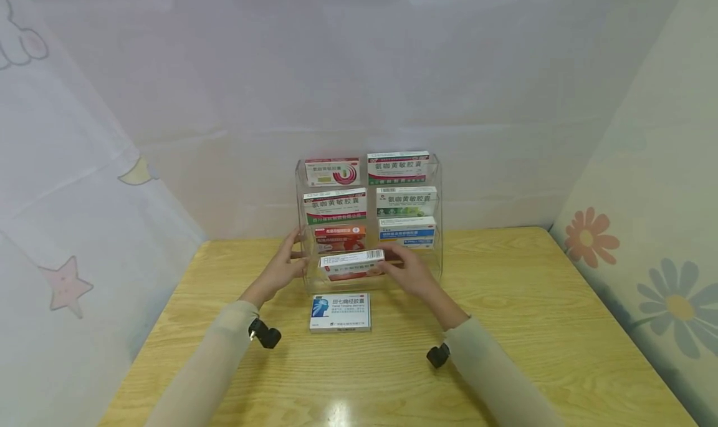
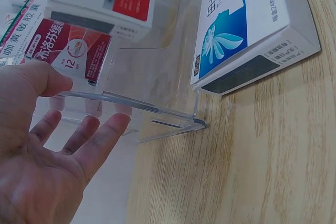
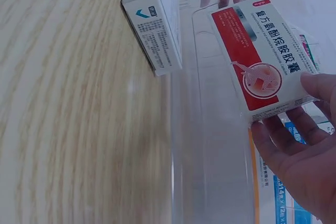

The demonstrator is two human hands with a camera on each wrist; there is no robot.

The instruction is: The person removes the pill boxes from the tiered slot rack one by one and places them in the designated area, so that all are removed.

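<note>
My right hand (image 1: 412, 272) pinches a red-and-white medicine box (image 3: 257, 59) at its right end, thumb on the printed face and fingers behind. The box is tilted, in front of the lowest tier of a clear plastic display rack (image 1: 300, 196). At the rack's left side, my left hand (image 2: 52, 145) holds the side panel, with the thumb on one face and the fingers showing through from the other. A blue-and-white medicine box (image 1: 340, 313) lies flat on the table just in front of the rack.
Upper tiers of the rack hold several medicine boxes in two columns, among them a red box (image 1: 339, 239) at left and a blue-and-white box (image 1: 407, 232) at right. A wooden table (image 1: 533, 327) carries the rack. Pale cloth (image 1: 359, 65) hangs behind and at both sides.
</note>
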